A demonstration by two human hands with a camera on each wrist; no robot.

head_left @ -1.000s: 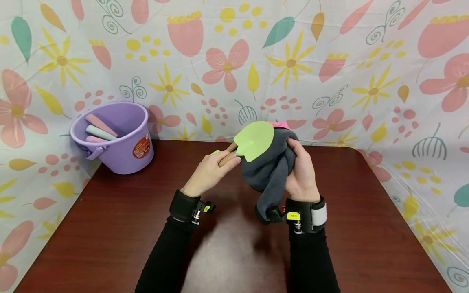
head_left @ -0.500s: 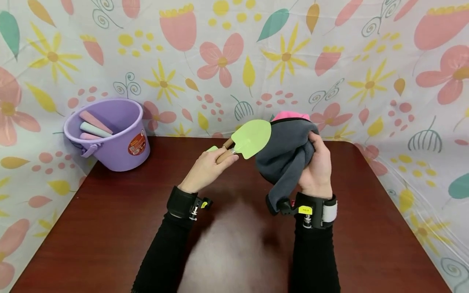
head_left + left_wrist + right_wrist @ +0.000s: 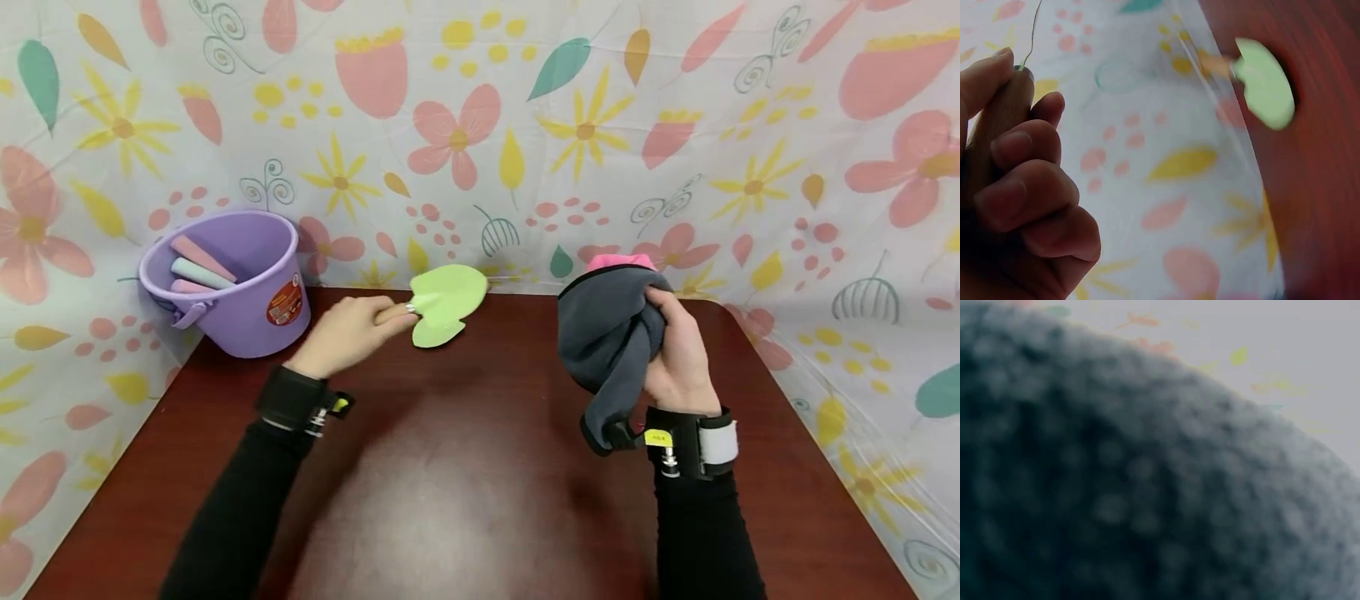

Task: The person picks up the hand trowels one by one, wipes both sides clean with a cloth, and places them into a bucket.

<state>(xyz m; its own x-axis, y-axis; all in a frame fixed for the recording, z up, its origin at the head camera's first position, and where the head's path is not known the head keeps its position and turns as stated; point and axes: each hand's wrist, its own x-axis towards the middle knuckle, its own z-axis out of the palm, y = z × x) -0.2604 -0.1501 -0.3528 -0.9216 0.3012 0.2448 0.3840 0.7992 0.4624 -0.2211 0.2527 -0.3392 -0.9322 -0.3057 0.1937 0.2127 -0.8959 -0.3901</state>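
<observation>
My left hand [image 3: 354, 328] grips the wooden handle [image 3: 390, 314] of a small trowel with a light green blade [image 3: 447, 302], held low over the back of the dark red table [image 3: 465, 483], to the right of the purple bucket [image 3: 247, 310]. In the left wrist view its fingers [image 3: 1029, 187] curl round the handle [image 3: 994, 125]. My right hand [image 3: 678, 354] grips a bunched grey fleece cloth [image 3: 603, 337] with a pink edge [image 3: 618, 262], held up at the right. The cloth [image 3: 1147, 487] fills the right wrist view.
The purple bucket holds several pink and pale green sticks [image 3: 197, 265] and stands at the table's back left corner. A floral sheet [image 3: 525, 125] walls in the back and both sides. A blurred green shape [image 3: 1266, 81] shows on the glossy tabletop.
The trowel has come away from the cloth: my left hand carried it left and lower, toward the bucket. My right hand has shifted right with the cloth.
</observation>
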